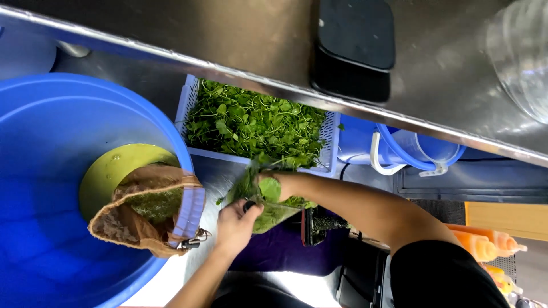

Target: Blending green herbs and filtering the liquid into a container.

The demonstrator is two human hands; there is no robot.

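Between the blue tub (51,171) and the slotted crate (328,142) of loose greens (254,122), your two hands met on one bunch of leaves (268,202). Your left hand (235,223) gripped its lower end with a dark knob; your right hand (274,185) closed over the top, nearer the crate.

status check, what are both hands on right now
Left hand and right hand both gripping the clear plastic bag of green leaves. Blue basket of greens just beyond. Nothing blocking.
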